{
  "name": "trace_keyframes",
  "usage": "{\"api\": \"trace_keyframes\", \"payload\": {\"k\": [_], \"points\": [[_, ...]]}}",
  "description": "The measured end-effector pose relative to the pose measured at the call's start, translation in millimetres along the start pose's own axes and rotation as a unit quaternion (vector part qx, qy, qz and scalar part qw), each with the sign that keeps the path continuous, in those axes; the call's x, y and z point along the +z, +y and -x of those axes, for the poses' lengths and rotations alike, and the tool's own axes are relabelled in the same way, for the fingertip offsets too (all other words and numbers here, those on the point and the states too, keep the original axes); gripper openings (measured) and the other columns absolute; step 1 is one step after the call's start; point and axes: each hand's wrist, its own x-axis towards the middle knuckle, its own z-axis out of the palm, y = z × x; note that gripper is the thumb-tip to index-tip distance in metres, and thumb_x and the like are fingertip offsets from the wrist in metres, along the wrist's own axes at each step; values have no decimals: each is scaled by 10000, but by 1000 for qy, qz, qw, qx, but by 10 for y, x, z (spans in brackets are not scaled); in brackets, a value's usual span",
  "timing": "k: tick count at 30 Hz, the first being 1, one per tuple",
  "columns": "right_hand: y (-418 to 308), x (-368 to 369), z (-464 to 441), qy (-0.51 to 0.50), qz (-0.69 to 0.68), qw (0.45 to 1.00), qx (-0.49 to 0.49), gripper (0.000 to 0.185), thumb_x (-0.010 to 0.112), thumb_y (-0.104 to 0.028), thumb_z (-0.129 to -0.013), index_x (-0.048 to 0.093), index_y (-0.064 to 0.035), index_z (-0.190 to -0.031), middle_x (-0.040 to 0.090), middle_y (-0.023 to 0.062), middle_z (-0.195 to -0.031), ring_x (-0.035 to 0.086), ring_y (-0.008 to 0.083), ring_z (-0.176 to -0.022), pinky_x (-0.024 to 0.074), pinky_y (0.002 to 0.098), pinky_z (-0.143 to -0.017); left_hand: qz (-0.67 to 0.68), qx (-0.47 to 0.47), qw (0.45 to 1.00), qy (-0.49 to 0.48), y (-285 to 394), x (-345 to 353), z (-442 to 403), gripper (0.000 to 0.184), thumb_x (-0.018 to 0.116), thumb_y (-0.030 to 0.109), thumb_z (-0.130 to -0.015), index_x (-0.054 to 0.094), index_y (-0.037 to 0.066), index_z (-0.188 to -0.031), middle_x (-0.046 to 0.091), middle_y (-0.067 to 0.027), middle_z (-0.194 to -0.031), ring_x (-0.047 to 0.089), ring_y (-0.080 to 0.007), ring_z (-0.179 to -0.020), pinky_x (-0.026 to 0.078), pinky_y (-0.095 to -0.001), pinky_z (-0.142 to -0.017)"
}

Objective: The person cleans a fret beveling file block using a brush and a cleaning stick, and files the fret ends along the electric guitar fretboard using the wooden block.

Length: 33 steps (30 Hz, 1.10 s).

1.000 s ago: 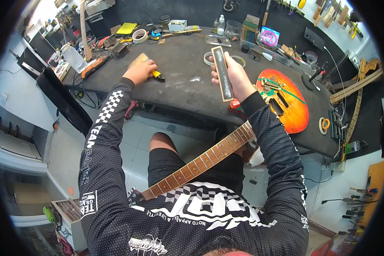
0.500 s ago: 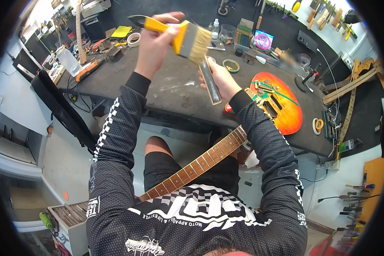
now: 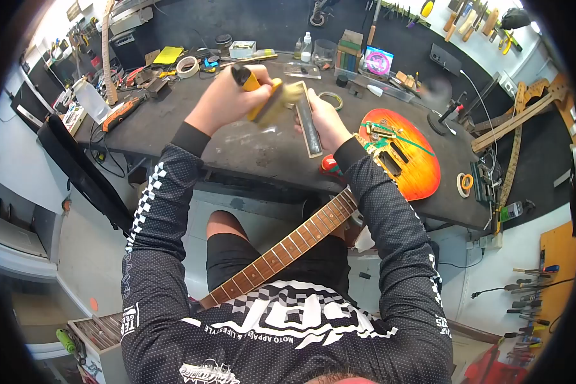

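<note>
My left hand [image 3: 221, 102] is closed round the handle of a wide paintbrush [image 3: 252, 83] with a yellow and black handle. Its pale bristles are smeared by motion beside the upper end of a long, narrow block with a dark grey face [image 3: 308, 121]; whether they touch cannot be told. That block, perhaps a sanding or levelling block, is gripped along its side by my right hand [image 3: 326, 120], tilted above the bench. Across my lap lies a guitar neck [image 3: 281, 255] with a brown fretted fingerboard, its upper end close to my right forearm.
On the dark bench [image 3: 237, 150], an orange sunburst guitar body [image 3: 425, 163] lies right of my right forearm. A red object [image 3: 330, 165] sits below that wrist. Tape rolls [image 3: 187, 66], bottles [image 3: 306, 48] and tools line the back. An orange-handled tool [image 3: 121, 114] lies at left.
My left hand has swung the brush down and to the left, its handle now turned more steeply. The block stays in my right hand. The whole view has shifted slightly.
</note>
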Motion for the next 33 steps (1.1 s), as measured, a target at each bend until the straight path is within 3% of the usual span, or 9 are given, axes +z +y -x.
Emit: {"api": "trace_keyframes", "payload": {"k": [4,8,12,16,20,24,27,31,33], "points": [[-39,105,91,32,10,999,-2,530,394,-537,-1212,661,-81,-1182,601,21,-899,606,145,-755,583,332,-717,261,-2,946,191,134,188,-64,171,736,170,-1004,754,9,-1059,736,-45,-892,702,-135,-854,557,-319,-795],[-74,11,70,16,11,1000,-12,524,399,-539,-1210,666,-88,-1212,619,22,-931,645,148,-822,599,323,-740,98,-4,995,17,-91,89,2,176,692,179,-1108,738,12,-1139,714,9,-990,660,-83,-883,546,-268,-768],[-87,84,114,51,3,999,-5,518,376,-534,-1214,669,-112,-1282,622,6,-934,648,152,-812,603,338,-736,289,-2,933,215,143,178,19,146,699,151,-1073,736,11,-1096,717,10,-994,657,-79,-894,532,-271,-769],[-107,56,109,36,-21,999,-33,508,371,-532,-1215,668,-131,-1308,656,14,-983,657,151,-836,608,348,-743,251,12,963,101,-124,285,138,156,708,173,-1078,737,20,-1096,745,-29,-981,663,-80,-822,528,-259,-685],[-103,-29,121,19,-42,998,-43,522,370,-516,-1222,673,-106,-1331,702,36,-1065,665,151,-903,604,372,-749,333,-44,920,204,97,253,205,131,693,172,-1088,718,47,-1060,729,-18,-941,638,-68,-730,506,-253,-611],[-180,125,184,56,-27,993,-100,555,368,-516,-1224,675,-72,-1354,691,37,-1031,647,152,-889,590,384,-719,304,-48,949,68,181,407,359,171,642,184,-1113,711,28,-1107,720,-42,-928,644,-92,-676,490,-243,-586],[-125,-43,107,34,-54,993,-97,562,375,-527,-1221,678,-68,-1338,669,41,-988,631,159,-844,590,384,-747,274,-88,953,91,241,224,413,157,654,162,-1110,706,19,-1148,724,-54,-949,653,-100,-693,510,-259,-596],[-249,217,307,57,-33,996,-63,537,377,-523,-1220,677,-79,-1262,654,30,-938,625,158,-776,589,383,-744,372,-9,894,249,360,423,253,180,688,199,-1103,710,23,-1070,726,-54,-935,641,-80,-661,502,-238,-596],[-304,307,361,57,-42,994,-86,536,375,-530,-1218,674,-86,-1255,653,23,-927,621,153,-759,582,367,-705,339,-48,922,179,205,268,292,176,672,189,-1112,703,17,-1115,732,-67,-962,657,-106,-690,518,-254,-609]]}}
